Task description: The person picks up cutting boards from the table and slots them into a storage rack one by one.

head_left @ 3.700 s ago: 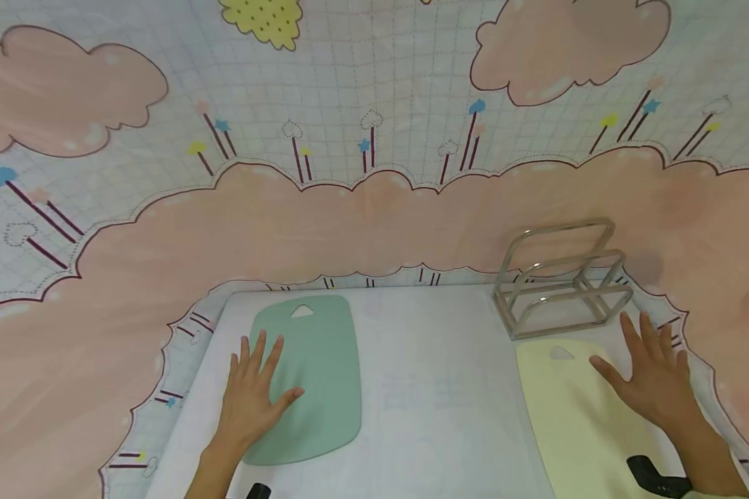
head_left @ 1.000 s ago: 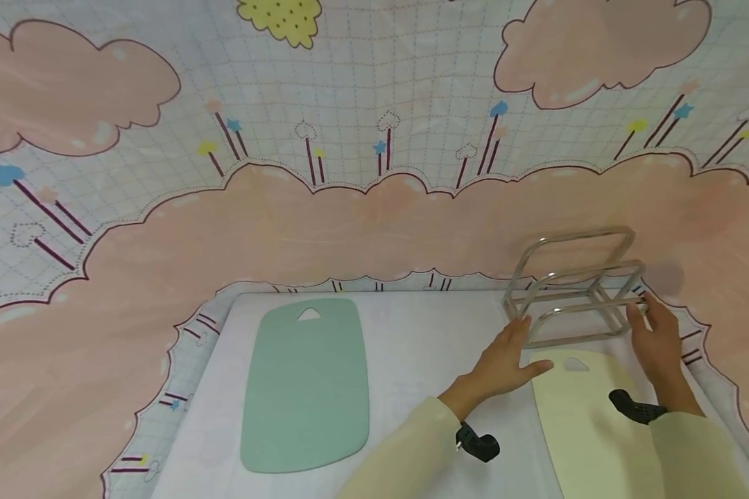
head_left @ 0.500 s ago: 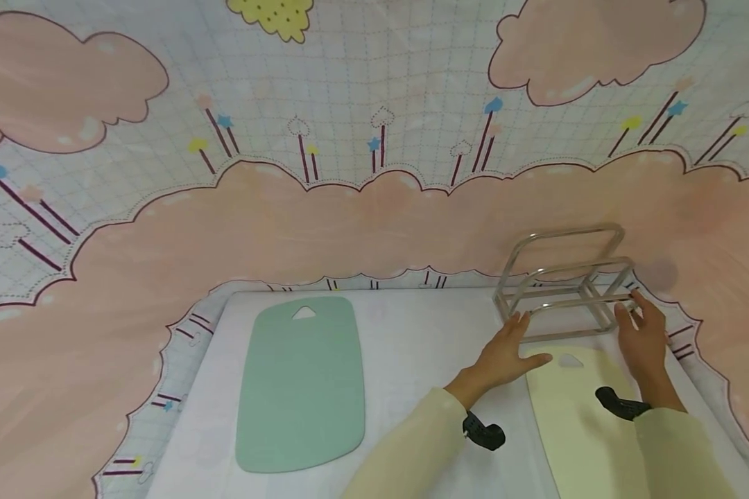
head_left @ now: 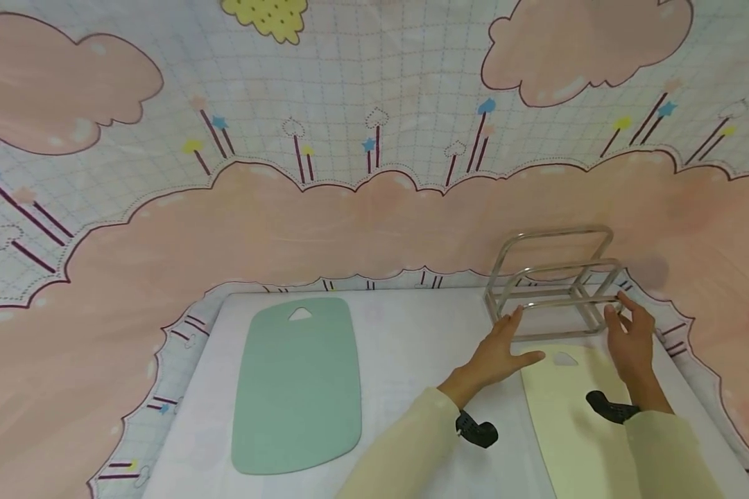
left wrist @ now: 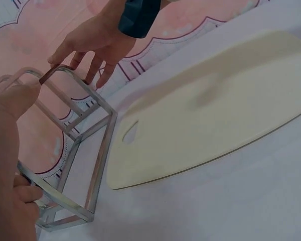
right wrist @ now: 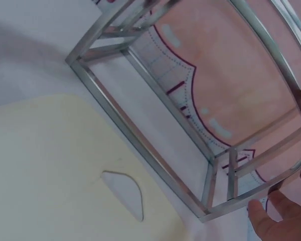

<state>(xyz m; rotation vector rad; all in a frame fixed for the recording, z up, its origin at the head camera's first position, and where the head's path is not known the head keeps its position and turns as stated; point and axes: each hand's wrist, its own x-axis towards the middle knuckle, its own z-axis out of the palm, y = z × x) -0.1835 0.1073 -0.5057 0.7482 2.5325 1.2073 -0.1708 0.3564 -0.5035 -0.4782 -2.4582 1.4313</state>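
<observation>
A silver metal rack [head_left: 555, 303] with several upright loops stands at the back right of the white table. My left hand [head_left: 492, 355] grips its left front side; in the left wrist view the left fingers [left wrist: 27, 193] curl round the side bar and the thumb lies along the top bar. At the other end my right hand [head_left: 633, 339] holds the right front corner, thumb in front and fingers behind. Just in front of the rack a pale yellow cutting board [head_left: 577, 423] lies flat, partly under the right forearm. A green cutting board [head_left: 297, 388] lies flat at the left.
White table surface [head_left: 412, 346] lies between the two boards. A cloth with printed clouds [head_left: 349, 229] rises behind the table and runs along its sides. Each wrist carries a black camera mount, such as the left one [head_left: 477, 430].
Earlier, both hands were spread over the boards, one over each. They have since come to the rack and hold its two ends. Over the last half second only the view shifts slightly.
</observation>
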